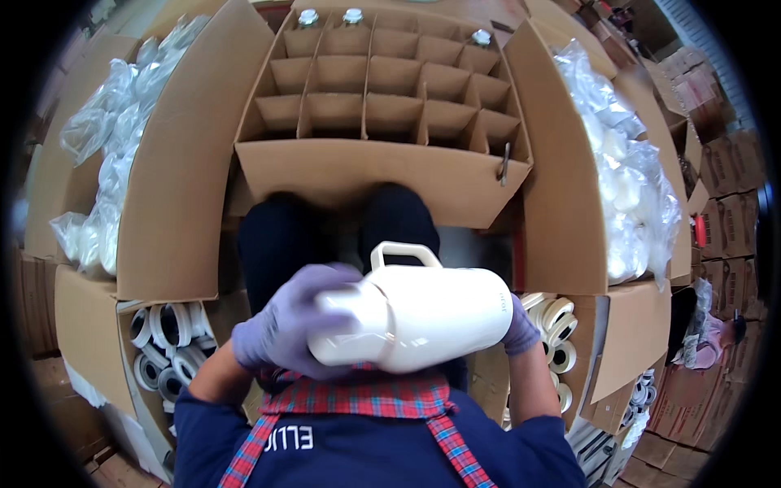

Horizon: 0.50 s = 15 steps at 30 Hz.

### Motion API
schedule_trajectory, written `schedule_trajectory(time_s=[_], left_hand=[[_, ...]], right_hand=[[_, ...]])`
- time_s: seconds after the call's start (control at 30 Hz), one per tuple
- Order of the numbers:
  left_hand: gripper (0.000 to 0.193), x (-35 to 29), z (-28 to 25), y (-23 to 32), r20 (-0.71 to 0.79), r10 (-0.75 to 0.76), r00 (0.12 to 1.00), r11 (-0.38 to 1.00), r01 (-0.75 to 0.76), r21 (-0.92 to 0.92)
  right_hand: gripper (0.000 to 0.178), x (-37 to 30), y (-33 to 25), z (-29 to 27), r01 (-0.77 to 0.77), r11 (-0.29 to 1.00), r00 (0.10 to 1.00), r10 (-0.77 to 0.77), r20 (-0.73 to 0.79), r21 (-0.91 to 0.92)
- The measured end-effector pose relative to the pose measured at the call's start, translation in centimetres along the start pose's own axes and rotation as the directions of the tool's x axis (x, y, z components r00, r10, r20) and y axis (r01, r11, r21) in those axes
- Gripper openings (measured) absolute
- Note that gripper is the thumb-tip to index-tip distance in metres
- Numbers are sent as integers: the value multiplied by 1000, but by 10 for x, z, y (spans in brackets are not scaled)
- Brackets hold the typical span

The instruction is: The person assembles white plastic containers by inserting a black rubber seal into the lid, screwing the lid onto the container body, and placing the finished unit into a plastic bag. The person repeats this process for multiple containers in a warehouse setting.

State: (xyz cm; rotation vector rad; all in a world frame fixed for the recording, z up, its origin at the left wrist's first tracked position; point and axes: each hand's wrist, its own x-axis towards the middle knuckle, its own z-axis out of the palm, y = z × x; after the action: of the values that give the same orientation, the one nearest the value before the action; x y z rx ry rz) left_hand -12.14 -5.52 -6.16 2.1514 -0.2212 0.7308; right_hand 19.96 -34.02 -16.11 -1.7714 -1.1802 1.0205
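Observation:
A glossy white handled tumbler (447, 317) lies sideways in front of my chest, its cream handle sticking up toward the far side. My left hand (291, 317), in a purple glove and slightly blurred, grips the narrower left end. Around the wide right end is my right hand (522, 332), gloved too; most of its fingers are hidden behind the tumbler. Beyond my knees stands an open divided carton (366, 175) of cardboard cells. Silver-topped items sit in 3 of its far cells.
Tall open boxes flank me: the left box (175, 163) and right box (561, 179) hold white items in clear plastic bags. Lower boxes beside my hips contain ring-shaped parts (171, 325) and cream rings (561, 325). Stacked cartons (728, 228) and another person (712, 337) are at far right.

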Motion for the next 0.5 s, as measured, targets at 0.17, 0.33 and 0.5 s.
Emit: schedule_trajectory(time_s=[0.17, 0.33, 0.5], left_hand=[[75, -55, 41, -15, -109, -546, 831, 801, 479, -358], [58, -131, 82, -31, 114, -100, 988, 956, 63, 288], [46, -67, -35, -18, -54, -271, 961, 918, 275, 286]], right_hand=[[51, 32, -121, -13, 60, 998, 966, -53, -252, 20], [44, 124, -227, 4, 244, 727, 970, -188, 157, -642], [31, 152, -220, 104, 534, 616, 800, -589, 112, -579]])
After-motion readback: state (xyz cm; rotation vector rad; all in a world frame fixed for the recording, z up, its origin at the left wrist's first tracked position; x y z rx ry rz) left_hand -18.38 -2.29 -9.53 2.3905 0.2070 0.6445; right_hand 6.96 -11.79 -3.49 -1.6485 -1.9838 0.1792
